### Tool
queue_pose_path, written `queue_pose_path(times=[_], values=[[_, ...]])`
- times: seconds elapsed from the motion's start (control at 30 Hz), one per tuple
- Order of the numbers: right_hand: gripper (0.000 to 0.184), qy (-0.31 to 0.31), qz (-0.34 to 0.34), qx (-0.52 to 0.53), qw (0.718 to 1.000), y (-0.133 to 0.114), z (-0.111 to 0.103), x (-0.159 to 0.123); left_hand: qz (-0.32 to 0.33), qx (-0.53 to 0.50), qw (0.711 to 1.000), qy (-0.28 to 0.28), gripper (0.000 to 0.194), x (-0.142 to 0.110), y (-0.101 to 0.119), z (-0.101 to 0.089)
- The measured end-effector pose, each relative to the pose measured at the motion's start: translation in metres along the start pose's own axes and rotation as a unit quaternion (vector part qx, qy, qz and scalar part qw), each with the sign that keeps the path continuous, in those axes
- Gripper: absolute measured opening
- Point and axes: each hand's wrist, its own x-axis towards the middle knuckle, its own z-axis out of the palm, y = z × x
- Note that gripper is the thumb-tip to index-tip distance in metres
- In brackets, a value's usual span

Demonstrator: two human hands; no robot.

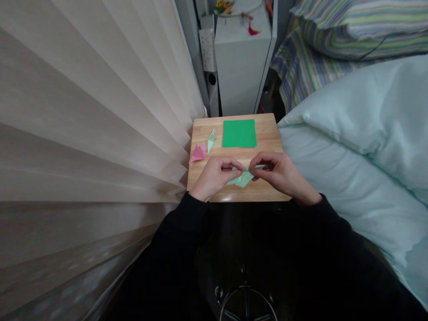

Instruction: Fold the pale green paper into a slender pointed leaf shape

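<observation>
Just above the front part of the small wooden table (220,196), a light green folded paper (243,179) is pinched between both hands. My left hand (220,174) grips it from the left with thumb and forefinger. From the right, my right hand (274,171) pinches its upper edge, the fingertips of both hands close together. Parts of the paper are covered by the fingers. A pink folded paper piece (198,153) and a slim pale green folded paper piece (211,141) lie at the table's left. Behind the hands sits a flat green square stack of paper (239,133).
A pleated beige curtain (100,111) hangs along the left, touching the table's side. On the right is a bed with a pale blue quilt (361,147) and striped pillow (377,26). A white cabinet (242,71) stands behind the table; a round metal chair base (247,303) shows below.
</observation>
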Motion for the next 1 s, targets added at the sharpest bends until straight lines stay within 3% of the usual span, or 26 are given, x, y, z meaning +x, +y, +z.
queue_pose_path(times=[0.2, 0.43, 0.63, 0.87, 1.0], values=[[0.005, 0.039, 0.001, -0.013, 0.999, -0.003, -0.001, -0.001, -0.011, -0.047, 0.999, 0.004, 0.016, -0.002, 0.001, 0.001], [0.008, 0.022, -0.015, -0.043, 0.999, -0.001, -0.002, -0.001, -0.045, -0.069, 0.997, 0.01, 0.019, -0.002, -0.004, 0.003], [0.007, 0.026, -0.012, 0.013, 1.0, -0.005, -0.002, -0.001, -0.076, -0.142, 0.987, 0.003, 0.033, -0.001, -0.004, 0.005], [0.01, 0.016, -0.005, 0.026, 1.0, -0.009, -0.002, -0.001, -0.102, -0.175, 0.979, -0.017, 0.018, -0.002, -0.002, 0.009], [0.023, 0.073, 0.0, 0.042, 0.996, -0.004, -0.001, 0.001, -0.117, -0.174, 0.977, -0.024, 0.016, -0.004, -0.002, 0.009]])
